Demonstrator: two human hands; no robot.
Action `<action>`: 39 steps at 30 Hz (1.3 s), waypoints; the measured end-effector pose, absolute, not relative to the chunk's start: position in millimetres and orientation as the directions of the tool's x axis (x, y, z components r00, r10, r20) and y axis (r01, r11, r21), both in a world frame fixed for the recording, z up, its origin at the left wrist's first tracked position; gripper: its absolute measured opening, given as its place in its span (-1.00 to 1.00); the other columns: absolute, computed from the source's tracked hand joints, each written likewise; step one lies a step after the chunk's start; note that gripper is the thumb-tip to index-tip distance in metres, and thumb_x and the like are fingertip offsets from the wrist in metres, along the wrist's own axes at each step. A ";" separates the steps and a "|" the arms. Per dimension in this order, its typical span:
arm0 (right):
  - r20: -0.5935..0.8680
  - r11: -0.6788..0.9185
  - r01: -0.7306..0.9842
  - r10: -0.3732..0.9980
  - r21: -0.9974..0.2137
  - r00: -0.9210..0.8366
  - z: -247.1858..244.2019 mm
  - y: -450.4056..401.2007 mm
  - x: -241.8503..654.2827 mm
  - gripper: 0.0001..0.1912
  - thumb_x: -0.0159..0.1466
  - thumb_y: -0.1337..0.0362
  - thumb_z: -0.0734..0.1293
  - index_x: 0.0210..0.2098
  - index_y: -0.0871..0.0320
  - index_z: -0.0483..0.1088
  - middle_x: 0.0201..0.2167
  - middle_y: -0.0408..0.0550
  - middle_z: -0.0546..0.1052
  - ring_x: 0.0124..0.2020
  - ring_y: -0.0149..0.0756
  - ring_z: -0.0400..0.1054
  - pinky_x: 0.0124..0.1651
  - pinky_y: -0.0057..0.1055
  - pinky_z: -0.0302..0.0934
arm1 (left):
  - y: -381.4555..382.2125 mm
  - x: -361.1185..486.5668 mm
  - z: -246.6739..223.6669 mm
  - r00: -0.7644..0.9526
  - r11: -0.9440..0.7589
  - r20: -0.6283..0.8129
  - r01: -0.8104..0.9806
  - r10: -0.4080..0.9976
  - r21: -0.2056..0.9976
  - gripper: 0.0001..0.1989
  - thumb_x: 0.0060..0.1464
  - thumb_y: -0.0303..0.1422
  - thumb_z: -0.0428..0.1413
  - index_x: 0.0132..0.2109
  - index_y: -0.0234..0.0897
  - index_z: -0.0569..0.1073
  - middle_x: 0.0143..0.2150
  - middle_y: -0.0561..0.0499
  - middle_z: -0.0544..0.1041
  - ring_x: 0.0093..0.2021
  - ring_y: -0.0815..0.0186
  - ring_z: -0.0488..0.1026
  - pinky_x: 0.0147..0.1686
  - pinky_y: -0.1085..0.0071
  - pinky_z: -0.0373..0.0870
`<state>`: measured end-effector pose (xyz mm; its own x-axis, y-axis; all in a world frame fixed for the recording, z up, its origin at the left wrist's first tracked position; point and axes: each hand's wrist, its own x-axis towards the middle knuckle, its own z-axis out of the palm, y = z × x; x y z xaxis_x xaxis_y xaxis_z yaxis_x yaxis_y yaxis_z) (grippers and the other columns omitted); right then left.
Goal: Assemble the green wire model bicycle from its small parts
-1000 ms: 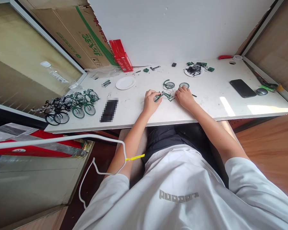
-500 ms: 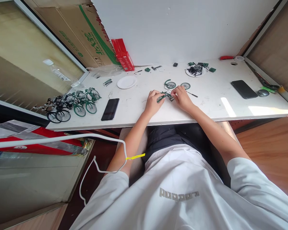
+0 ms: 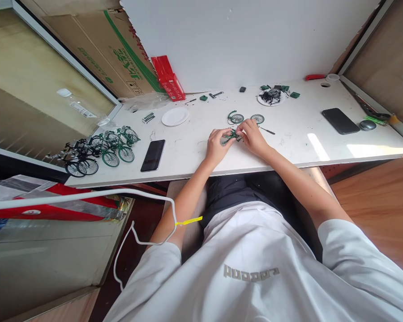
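- The bench [image 3: 195,154] is backed by a white panel [image 3: 248,40], with a cardboard box [image 3: 97,49] and a small red box [image 3: 174,88] seen at the back left.
- And at the centre, the green frame [image 3: 233,133] is held between two hands, close above the bench or touching it; which of the two cannot be told.
- Its left end is pinched by the left hand [image 3: 218,145], fingers closed around it.
- Its right end is pinched by the right hand [image 3: 251,136], fingertips drawn narrow; whether a tiny part is gripped there too cannot be told.
- Just beyond the hands, two wheels [image 3: 237,118] are laid out side by side, a curved green piece [image 3: 230,115] set at the left one.
- Just right of the right hand, a screwdriver [image 3: 267,131] is seen lying flat.
- Out on the left, finished bikes are lined up in a tight row, black bikes [image 3: 82,165] outermost, green bikes [image 3: 121,147] nearer the hands.
- Between bikes and left hand, a phone [image 3: 152,155] is placed, a white plate [image 3: 174,116] behind it.
- At the back right, black parts [image 3: 271,95] are heaped on a dish [image 3: 261,103], with green blocks [image 3: 294,95] scattered around.
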<state>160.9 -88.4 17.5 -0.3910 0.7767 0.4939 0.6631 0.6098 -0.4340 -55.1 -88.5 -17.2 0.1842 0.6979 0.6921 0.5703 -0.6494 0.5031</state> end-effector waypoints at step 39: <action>0.511 0.557 0.608 0.815 -0.566 -0.272 -1.9 -89.7 147.3 -0.36 0.66 -0.21 -0.07 0.06 0.02 0.48 0.05 0.21 0.51 0.15 0.11 0.30 0.31 0.11 0.25 | -88.7 -55.6 -18.8 0.204 -0.673 0.711 0.569 0.673 0.473 -0.70 0.39 -0.25 0.35 0.18 -0.12 0.55 0.00 -0.08 0.69 -0.04 0.14 0.64 0.11 0.15 0.63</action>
<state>147.3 -89.7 -1.9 -0.2725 0.8155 0.5106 0.6076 0.5574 -0.5658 -55.6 -88.7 -18.8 0.2043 0.6726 0.7113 0.5692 -0.6728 0.4727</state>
